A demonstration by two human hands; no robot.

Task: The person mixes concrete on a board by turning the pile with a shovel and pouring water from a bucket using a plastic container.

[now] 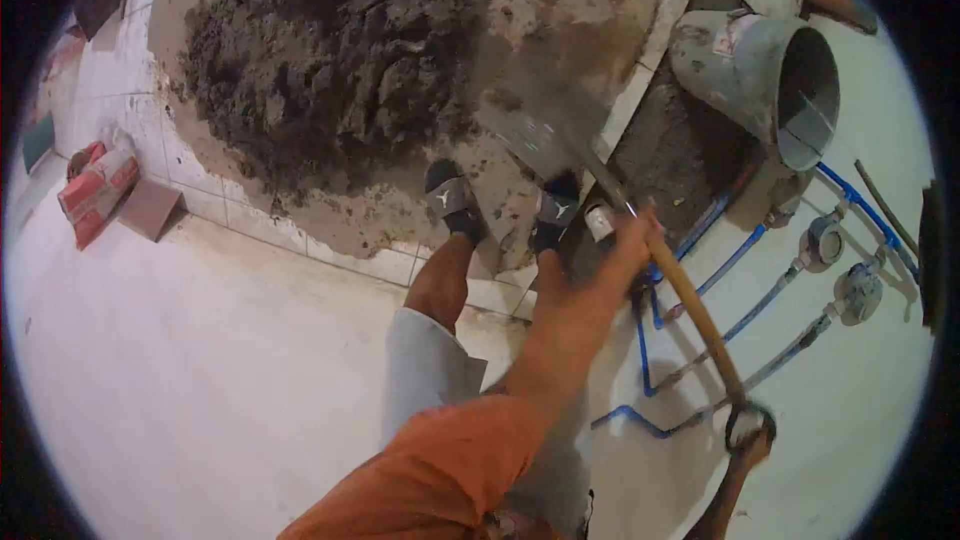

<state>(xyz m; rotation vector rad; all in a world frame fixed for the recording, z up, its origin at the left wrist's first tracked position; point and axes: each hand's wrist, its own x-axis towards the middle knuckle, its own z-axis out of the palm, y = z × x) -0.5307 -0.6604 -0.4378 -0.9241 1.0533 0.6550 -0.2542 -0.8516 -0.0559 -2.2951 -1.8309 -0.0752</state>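
Observation:
A shovel (pixel 690 300) slants across the view, its wooden shaft running down to a dark ring-like grip at the lower right. My left hand (pixel 638 237), at the end of an orange sleeve, is closed around the shaft near the blade end. My right hand (pixel 757 450) grips the handle end. The blade (pixel 535 125) is smeared by motion, just beyond my right foot and beside a large dark heap of wet mortar (pixel 340 50). My feet, in dark slides, stand at the near edge of the mortar-smeared patch.
A grey bucket (pixel 735 60) lies tipped on its side at the upper right. Blue pipes (pixel 720 275) with round meters (pixel 857 293) run along the right. Red-and-white bags (pixel 98 185) and a brown tile (pixel 150 208) lie on the left. White tiles (pixel 285 230) edge the patch.

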